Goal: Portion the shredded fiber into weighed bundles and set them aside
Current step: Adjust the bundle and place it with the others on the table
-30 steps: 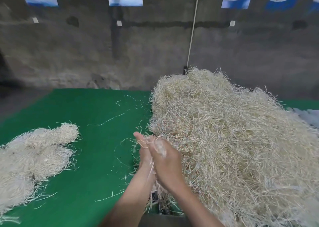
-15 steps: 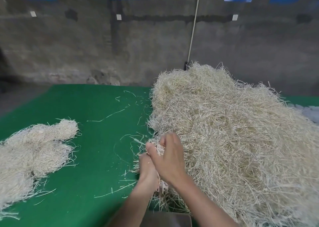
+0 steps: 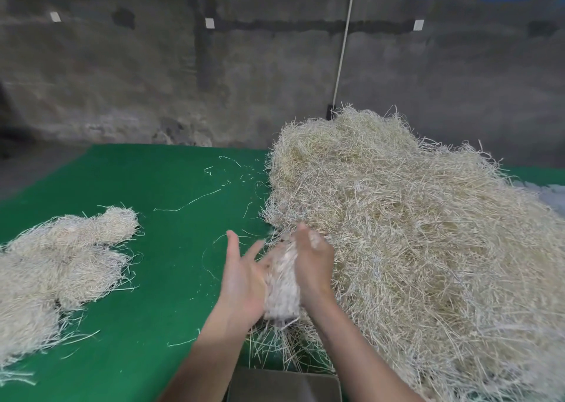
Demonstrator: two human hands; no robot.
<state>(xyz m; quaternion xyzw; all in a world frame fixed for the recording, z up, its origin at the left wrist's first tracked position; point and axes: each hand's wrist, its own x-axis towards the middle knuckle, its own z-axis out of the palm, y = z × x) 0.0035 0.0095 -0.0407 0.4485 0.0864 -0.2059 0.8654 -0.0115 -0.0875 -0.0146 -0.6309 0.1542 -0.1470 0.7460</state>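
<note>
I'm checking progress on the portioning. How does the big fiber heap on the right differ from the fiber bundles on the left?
The heap is far larger and rises high; the bundles lie low and flat. The heap is a loose tangle with strands pointing every way; the bundles are separate clumps with strands roughly aligned. The heap looks yellower, the bundles paler. Both are shredded fiber on the green cloth.
</note>
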